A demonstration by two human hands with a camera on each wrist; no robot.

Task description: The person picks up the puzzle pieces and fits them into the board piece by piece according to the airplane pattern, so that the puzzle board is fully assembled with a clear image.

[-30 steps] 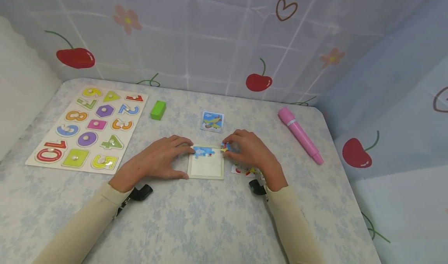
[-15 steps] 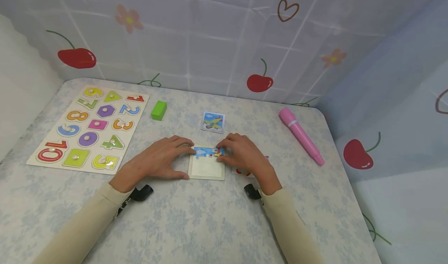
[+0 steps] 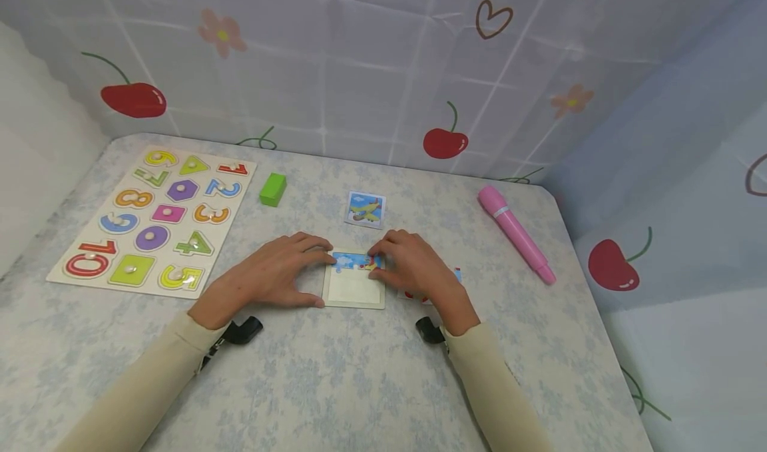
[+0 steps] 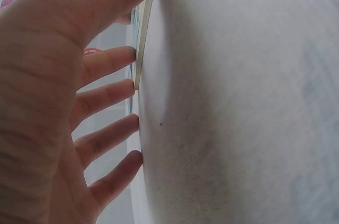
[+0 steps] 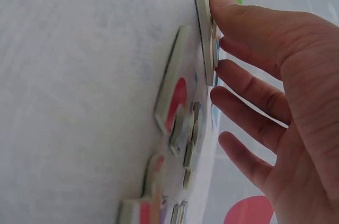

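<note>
A small pale puzzle tray lies on the table in the head view, with blue sky pieces along its far side. My right hand pinches a blue, red and yellow puzzle piece between thumb and fingertips at the tray's far right corner. My left hand rests at the tray's left side, fingers spread, thumb by the near corner and index finger by the far one. In the left wrist view, fingertips touch the tray edge and the tabletop. The right hand partly hides the held piece.
Several loose puzzle pieces lie under and beside my right hand. An airplane picture card lies beyond the tray. A green block and a number-and-shape board are to the left. A pink microphone-shaped toy lies right.
My right hand has moved left, bringing the puzzle piece from beside the tray onto its far right corner. Over the last half second it has shifted only slightly. The left hand has stayed put.
</note>
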